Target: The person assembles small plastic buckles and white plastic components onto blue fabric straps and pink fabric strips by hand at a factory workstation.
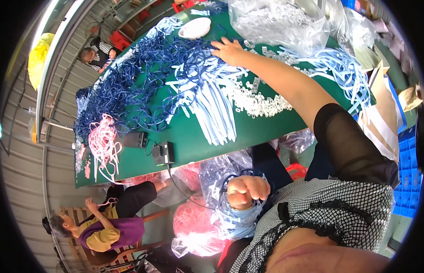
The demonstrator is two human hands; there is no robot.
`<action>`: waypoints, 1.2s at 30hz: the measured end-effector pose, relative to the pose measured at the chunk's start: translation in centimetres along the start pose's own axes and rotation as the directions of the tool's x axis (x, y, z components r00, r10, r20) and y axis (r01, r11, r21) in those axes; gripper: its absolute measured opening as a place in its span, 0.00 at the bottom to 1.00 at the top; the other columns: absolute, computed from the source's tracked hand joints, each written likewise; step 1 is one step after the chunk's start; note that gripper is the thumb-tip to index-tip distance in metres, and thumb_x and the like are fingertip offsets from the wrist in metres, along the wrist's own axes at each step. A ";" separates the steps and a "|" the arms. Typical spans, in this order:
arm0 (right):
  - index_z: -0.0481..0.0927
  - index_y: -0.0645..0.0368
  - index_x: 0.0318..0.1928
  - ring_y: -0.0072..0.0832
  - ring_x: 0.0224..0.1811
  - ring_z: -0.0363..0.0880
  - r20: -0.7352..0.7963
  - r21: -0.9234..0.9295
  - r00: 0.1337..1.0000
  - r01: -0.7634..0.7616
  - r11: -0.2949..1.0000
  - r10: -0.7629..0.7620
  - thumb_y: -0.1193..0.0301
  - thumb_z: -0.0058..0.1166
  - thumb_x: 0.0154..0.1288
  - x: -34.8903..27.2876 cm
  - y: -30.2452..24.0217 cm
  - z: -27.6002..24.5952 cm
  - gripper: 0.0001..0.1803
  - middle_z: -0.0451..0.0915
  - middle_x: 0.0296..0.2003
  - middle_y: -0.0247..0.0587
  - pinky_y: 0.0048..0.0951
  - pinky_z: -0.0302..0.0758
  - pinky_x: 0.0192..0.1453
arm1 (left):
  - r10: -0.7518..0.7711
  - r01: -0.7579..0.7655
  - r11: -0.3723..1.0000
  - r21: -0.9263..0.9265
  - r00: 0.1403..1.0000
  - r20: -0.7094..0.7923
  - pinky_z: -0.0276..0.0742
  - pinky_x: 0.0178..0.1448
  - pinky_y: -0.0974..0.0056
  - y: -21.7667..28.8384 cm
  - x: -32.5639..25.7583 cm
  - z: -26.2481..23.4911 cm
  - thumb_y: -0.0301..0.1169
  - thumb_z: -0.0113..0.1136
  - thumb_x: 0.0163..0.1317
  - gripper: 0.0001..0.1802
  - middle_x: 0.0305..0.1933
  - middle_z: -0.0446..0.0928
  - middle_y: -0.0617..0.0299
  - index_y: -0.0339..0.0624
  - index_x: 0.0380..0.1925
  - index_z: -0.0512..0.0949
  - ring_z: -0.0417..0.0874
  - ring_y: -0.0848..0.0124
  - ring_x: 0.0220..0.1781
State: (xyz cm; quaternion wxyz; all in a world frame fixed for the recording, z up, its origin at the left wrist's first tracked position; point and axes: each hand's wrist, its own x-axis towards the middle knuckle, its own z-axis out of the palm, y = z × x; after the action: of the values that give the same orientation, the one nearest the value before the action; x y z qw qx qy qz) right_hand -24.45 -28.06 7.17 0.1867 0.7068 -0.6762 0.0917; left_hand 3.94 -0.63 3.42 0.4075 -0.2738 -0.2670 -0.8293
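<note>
On a green table (257, 128), pink straps (105, 141) were heaped at the lower left, near a small black box (135, 139) and a black device (163, 154) fitted with a cord. A white oval dish (195, 28) was set farther back. At lower left, a co-worker (115, 233) in purple and yellow was seated on a wooden chair (156, 215). Blue crates (408, 166) were stacked at right; a yellow bag (39, 61) was seen at upper left, near a ribbed wall (23, 182).

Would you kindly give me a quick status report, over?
Right hand: fingers spread at the dark blue cords. Left hand: curled by light blue straps, grip unclear. Small white plastic pieces scattered beside the right forearm.
</note>
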 end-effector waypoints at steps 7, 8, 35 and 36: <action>0.73 0.54 0.42 0.39 0.44 0.74 0.032 0.101 0.979 0.199 0.975 -0.203 0.74 0.44 0.55 -1.8 -0.3 -3.5 0.12 0.71 0.41 0.41 0.36 0.74 0.44 | -0.017 0.074 0.974 0.215 0.966 -0.258 0.64 0.34 0.61 0.9 0.6 0.5 0.33 0.55 0.58 0.15 0.30 0.73 0.56 0.39 0.45 0.73 0.71 0.66 0.29; 0.73 0.54 0.42 0.39 0.44 0.74 0.054 0.104 0.978 0.195 0.975 -0.202 0.74 0.44 0.55 -2.9 -0.2 -3.6 0.12 0.71 0.41 0.41 0.36 0.74 0.44 | -0.017 0.080 0.974 0.212 0.959 -0.284 0.64 0.34 0.61 0.9 0.5 -0.3 0.33 0.55 0.58 0.16 0.30 0.73 0.56 0.39 0.45 0.73 0.71 0.66 0.29; 0.78 0.63 0.39 0.19 0.27 0.72 -0.213 0.863 0.899 -0.010 0.505 0.382 0.74 0.52 0.62 -22.7 6.1 -10.8 0.07 0.76 0.29 0.35 0.22 0.70 0.33 | -0.271 0.432 0.879 0.200 0.799 -0.537 0.65 0.37 0.66 -5.0 1.2 -2.9 0.29 0.50 0.62 0.10 0.30 0.70 0.62 0.37 0.42 0.72 0.68 0.71 0.32; 0.79 0.62 0.40 0.16 0.27 0.71 -0.053 0.954 0.894 -0.087 0.288 0.445 0.72 0.52 0.63 -22.8 6.4 -10.8 0.08 0.76 0.30 0.33 0.20 0.70 0.33 | -0.279 0.441 0.876 0.198 0.796 -0.537 0.65 0.38 0.67 -5.3 1.3 -3.2 0.28 0.50 0.62 0.11 0.32 0.71 0.62 0.38 0.43 0.72 0.68 0.72 0.32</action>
State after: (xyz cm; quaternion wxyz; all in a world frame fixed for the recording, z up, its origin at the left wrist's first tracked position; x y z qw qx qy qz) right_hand -30.98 -2.94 9.19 -0.1672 0.5348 -0.5698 0.6011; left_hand -1.86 -0.69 0.89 0.3323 0.0715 -0.3296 -0.8808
